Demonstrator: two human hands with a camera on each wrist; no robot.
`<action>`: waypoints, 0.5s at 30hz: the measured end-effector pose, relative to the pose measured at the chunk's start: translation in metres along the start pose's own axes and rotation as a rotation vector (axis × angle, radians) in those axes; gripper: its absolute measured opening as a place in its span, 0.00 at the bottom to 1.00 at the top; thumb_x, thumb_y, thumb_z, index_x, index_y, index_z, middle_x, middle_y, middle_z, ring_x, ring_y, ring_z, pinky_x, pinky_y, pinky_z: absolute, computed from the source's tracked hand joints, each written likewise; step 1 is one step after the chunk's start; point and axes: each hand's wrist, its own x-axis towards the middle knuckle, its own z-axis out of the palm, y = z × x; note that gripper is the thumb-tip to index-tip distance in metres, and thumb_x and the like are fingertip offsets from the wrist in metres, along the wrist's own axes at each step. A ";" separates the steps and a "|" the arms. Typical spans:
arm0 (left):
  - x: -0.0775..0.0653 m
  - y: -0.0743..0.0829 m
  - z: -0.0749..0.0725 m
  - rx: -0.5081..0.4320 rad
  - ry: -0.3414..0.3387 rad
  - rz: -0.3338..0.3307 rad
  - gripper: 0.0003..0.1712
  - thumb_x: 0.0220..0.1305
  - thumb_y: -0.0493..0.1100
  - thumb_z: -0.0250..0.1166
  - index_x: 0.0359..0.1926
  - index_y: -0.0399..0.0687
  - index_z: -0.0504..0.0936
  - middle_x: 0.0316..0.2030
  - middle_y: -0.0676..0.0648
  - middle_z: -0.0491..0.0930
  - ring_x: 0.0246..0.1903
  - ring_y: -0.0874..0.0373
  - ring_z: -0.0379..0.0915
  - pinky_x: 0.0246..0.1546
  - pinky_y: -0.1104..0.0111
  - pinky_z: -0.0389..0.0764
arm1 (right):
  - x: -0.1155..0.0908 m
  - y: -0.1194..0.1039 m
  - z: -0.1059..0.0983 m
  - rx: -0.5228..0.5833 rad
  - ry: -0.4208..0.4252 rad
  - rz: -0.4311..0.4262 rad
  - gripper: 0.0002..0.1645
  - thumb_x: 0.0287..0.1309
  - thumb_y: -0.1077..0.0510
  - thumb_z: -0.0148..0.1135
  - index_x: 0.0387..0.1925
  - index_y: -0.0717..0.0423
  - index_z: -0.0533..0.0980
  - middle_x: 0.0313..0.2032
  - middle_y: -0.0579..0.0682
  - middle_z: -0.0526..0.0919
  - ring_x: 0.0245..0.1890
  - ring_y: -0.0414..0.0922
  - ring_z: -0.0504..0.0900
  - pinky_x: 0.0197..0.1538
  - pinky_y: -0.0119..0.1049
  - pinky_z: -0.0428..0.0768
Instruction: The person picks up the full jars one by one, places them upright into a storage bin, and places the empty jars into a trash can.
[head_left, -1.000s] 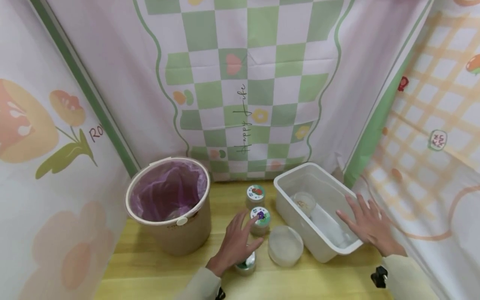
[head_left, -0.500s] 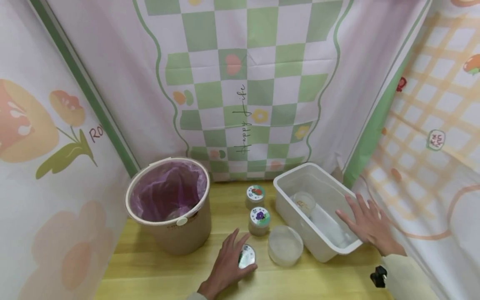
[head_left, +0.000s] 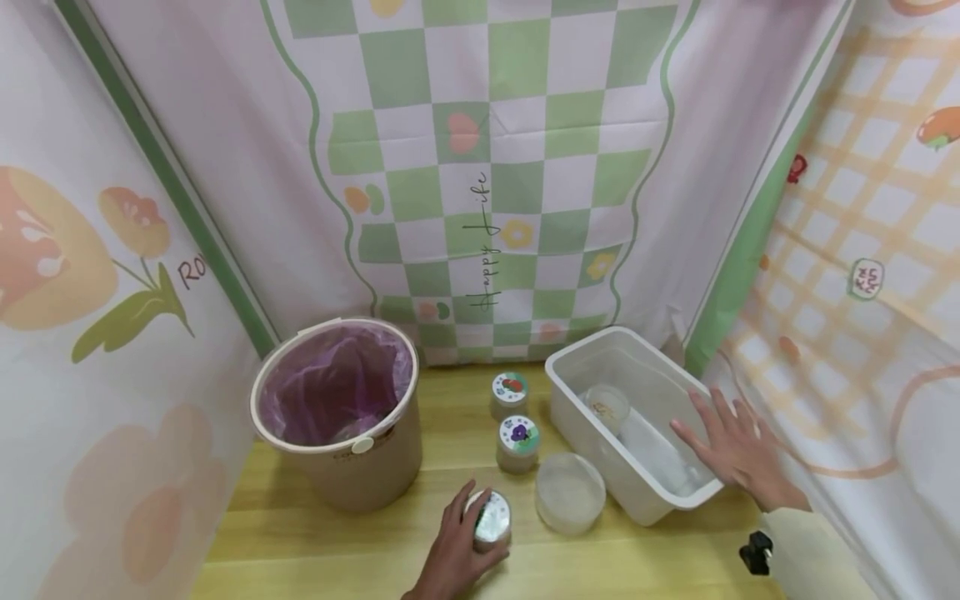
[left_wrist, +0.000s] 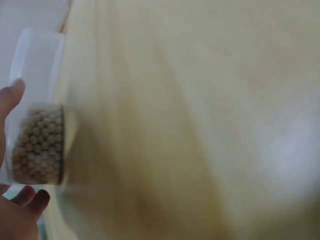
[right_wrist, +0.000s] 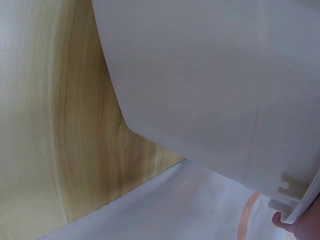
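Note:
My left hand [head_left: 456,550] holds a small round jar [head_left: 492,521] on the table, thumb on its right side and fingers round its left. Clear walls and small tan balls inside the jar [left_wrist: 37,145] show in the left wrist view. My right hand [head_left: 742,458] rests with spread fingers at the right rim of a white rectangular tub [head_left: 600,450]. In the right wrist view, a fingertip [right_wrist: 285,222] shows at the rim. Beyond the left hand stand a jar with a purple flower lid [head_left: 517,446] and one with a red-printed lid [head_left: 510,396].
A frosted round container [head_left: 570,493] stands between the held jar and the tub. Inside the tub lies another clear round container [head_left: 606,406]. A beige bucket [head_left: 352,475] with a purple liner stands at the left. Printed cloths [head_left: 491,167] hang around the wooden table [head_left: 292,550].
My left hand has come back toward me from the purple flower jar and closed round the nearest jar. My right hand has stayed at the tub's rim.

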 end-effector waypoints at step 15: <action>-0.012 -0.008 0.012 -0.060 0.098 -0.002 0.47 0.56 0.57 0.75 0.74 0.66 0.64 0.72 0.46 0.63 0.67 0.47 0.66 0.59 0.50 0.77 | 0.000 0.000 0.000 0.014 0.007 0.007 0.48 0.70 0.30 0.44 0.79 0.51 0.48 0.77 0.67 0.43 0.71 0.78 0.43 0.64 0.79 0.43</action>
